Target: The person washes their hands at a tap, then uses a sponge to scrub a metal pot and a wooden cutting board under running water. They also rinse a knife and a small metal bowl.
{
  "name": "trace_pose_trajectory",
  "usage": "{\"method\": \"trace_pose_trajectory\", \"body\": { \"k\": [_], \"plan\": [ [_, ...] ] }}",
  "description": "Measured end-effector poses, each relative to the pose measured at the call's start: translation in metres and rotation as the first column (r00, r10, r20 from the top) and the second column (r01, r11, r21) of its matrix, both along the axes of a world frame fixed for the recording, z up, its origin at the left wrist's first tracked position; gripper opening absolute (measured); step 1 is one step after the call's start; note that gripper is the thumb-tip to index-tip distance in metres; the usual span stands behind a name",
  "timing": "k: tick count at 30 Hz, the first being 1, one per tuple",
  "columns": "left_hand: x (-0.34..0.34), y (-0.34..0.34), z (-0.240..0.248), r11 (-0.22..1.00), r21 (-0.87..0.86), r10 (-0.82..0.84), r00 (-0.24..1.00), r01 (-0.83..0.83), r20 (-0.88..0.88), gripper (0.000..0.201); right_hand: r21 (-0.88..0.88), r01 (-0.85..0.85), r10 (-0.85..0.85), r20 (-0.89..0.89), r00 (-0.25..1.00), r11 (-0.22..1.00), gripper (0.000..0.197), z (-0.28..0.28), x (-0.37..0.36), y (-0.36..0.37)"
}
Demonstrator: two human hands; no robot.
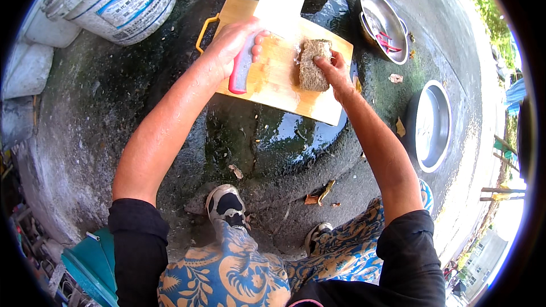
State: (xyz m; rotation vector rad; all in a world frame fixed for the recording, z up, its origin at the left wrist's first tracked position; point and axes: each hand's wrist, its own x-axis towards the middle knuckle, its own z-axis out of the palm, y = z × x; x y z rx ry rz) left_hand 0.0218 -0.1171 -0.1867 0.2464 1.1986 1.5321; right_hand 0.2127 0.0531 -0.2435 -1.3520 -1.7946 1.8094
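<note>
My left hand (234, 44) is wrapped round the pink-and-grey handle of a cleaver (281, 1). Its broad blade points away from me over the far side of a wooden cutting board (272, 84), and bright glare washes it out. On the right part of the board, my right hand (336, 73) grips a tan, rough, fibrous block (310, 75) that looks like a loofah scrubber. Thumb on top, the fingers go round its right side. A yellow carrying handle sticks out from the board's left edge.
A steel basin (380, 14) with red chili peppers (388, 44) stands at the far right. Nearer is another steel basin (434, 128). A dirty white bucket (116, 3) stands at the far left, a teal container (88, 267) at the near left. Wet concrete and dry leaves surround my shoes.
</note>
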Motion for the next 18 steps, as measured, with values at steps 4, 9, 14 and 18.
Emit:
{"method": "trace_pose_trajectory", "body": {
  "k": [4, 9, 14, 18],
  "plan": [
    [0.001, 0.002, -0.004, 1.000, 0.021, -0.007, 0.999, 0.006, 0.045, 0.018, -0.028, 0.031, -0.031, -0.025, 0.999, 0.999, 0.064, -0.002, 0.001, -0.001],
    [0.004, 0.001, -0.008, 1.000, 0.008, 0.015, 1.000, -0.015, 0.008, 0.013, -0.030, -0.005, 0.005, -0.008, 1.000, 1.000, 0.066, 0.000, 0.001, -0.004],
    [0.004, -0.006, -0.003, 0.998, -0.014, 0.063, 0.997, -0.062, 0.038, 0.013, -0.180, -0.039, 0.028, -0.063, 0.998, 0.983, 0.065, 0.018, -0.011, -0.010],
    [0.004, -0.033, 0.003, 0.992, -0.036, 0.118, 0.993, -0.118, -0.010, 0.013, -0.247, -0.023, -0.032, -0.218, 0.976, 0.969, 0.061, 0.027, -0.042, -0.018]
  ]
}}
